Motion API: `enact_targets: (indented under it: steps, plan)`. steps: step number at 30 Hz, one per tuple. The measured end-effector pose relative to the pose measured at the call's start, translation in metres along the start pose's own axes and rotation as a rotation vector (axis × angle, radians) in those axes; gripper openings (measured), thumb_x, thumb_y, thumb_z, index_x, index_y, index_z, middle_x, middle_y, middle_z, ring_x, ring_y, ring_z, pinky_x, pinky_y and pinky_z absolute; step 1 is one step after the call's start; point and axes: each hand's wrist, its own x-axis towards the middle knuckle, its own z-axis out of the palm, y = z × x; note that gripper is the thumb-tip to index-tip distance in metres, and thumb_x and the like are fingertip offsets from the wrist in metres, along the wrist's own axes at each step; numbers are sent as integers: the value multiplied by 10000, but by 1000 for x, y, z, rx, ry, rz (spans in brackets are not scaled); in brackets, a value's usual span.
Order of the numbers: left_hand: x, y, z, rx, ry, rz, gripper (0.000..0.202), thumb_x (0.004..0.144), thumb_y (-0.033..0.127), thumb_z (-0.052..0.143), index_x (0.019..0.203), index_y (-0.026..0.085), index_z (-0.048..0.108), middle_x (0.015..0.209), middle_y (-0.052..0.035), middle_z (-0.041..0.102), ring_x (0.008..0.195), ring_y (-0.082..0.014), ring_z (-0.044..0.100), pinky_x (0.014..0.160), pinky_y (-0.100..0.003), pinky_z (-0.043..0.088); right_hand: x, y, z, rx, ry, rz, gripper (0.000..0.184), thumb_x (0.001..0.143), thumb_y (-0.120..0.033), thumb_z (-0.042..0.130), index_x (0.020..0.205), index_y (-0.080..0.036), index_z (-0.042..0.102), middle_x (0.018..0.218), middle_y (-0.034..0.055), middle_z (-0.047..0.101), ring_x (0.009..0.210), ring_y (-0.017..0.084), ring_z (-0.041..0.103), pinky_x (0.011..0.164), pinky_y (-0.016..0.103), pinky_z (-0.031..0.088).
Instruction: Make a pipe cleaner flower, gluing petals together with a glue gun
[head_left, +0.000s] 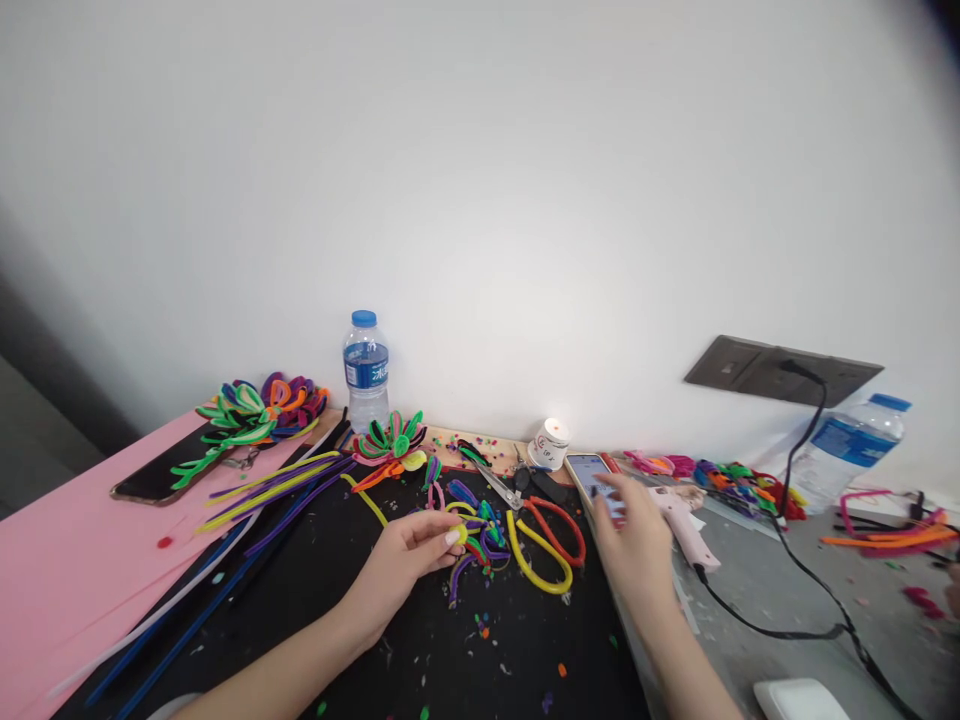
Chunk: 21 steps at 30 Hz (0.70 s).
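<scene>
My left hand [401, 567] rests on the black mat [315, 590] with its fingers curled, the fingertips pinched by a small yellow-green piece at a heap of bent pipe cleaners [480, 535]. My right hand [637, 545] reaches over a smartphone [589, 470] lying on the table, its fingers spread and touching the lit screen. Yellow-handled scissors [536, 560] and red-handled scissors [559, 525] lie between my two hands.
Finished pipe-cleaner flowers [259, 405] [390, 440], straight pipe cleaners [277, 490], a dark phone [157, 480] on pink paper [67, 560], a water bottle [366, 370], a lit candle [549, 443], a pink glue gun [686, 525] with black cable, a second bottle [851, 445].
</scene>
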Motion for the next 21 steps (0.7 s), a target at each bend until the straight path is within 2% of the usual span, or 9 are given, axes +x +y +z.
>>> enact_targets:
  steps: [1,2,3,4,6,8,13,17,21]
  plan:
    - [0,0,0,-13,10,-6,272,682,336,655,889,160,675,792,-41,690,787,-172,614,775,-297,476,7,11,-7,-166,51,46,211,808,-227,418,984,-201,530,1037,123,566,1020,305,492,885,442,377]
    - [0,0,0,-24,18,-12,277,679,336,659,892,160,678,801,-45,692,790,-172,614,781,-298,475,12,22,-14,-226,87,99,243,781,-232,441,995,-167,535,1063,159,544,1053,349,456,900,506,337]
    - [0,0,0,-35,23,-18,281,675,336,664,893,159,680,807,-47,694,791,-172,614,785,-299,474,15,33,-20,-297,118,188,306,764,-247,450,1038,-132,525,1101,204,509,1064,405,424,858,575,328]
    - [0,-1,0,-45,26,-22,284,673,334,667,897,159,680,811,-49,694,793,-170,613,788,-299,473,17,42,-25,-412,114,344,362,759,-286,451,1085,-141,508,1147,210,477,1065,430,410,807,591,354]
    - [0,-1,0,-65,20,-28,282,677,323,667,908,162,671,817,-45,689,796,-164,608,788,-291,470,18,57,-30,-547,37,590,448,754,-343,440,1154,-143,468,1183,223,438,1062,457,398,758,586,383]
    - [-1,0,1,-88,1,-14,250,691,306,658,902,173,650,804,-27,672,787,-149,601,769,-275,469,17,68,-32,-601,-59,731,480,753,-359,424,1170,-122,450,1181,237,420,1067,450,406,777,555,387]
    - [-2,3,2,-135,-48,64,139,715,288,636,793,202,560,699,31,603,724,-122,586,695,-239,464,18,83,-29,-588,-94,818,486,724,-346,447,1143,-101,434,1164,276,399,1054,439,454,749,521,400]
    - [-2,4,2,-66,-14,49,174,694,317,643,789,178,596,735,-3,626,749,-147,593,732,-270,475,21,92,-30,-545,-111,834,580,682,-380,503,1140,-40,399,1082,331,483,1012,434,513,696,501,430]
    - [-3,4,1,-47,16,12,235,683,339,650,845,170,654,787,-30,666,783,-165,603,774,-297,476,23,96,-33,-489,-152,832,578,672,-381,510,1116,-21,430,997,315,578,920,420,578,659,468,454]
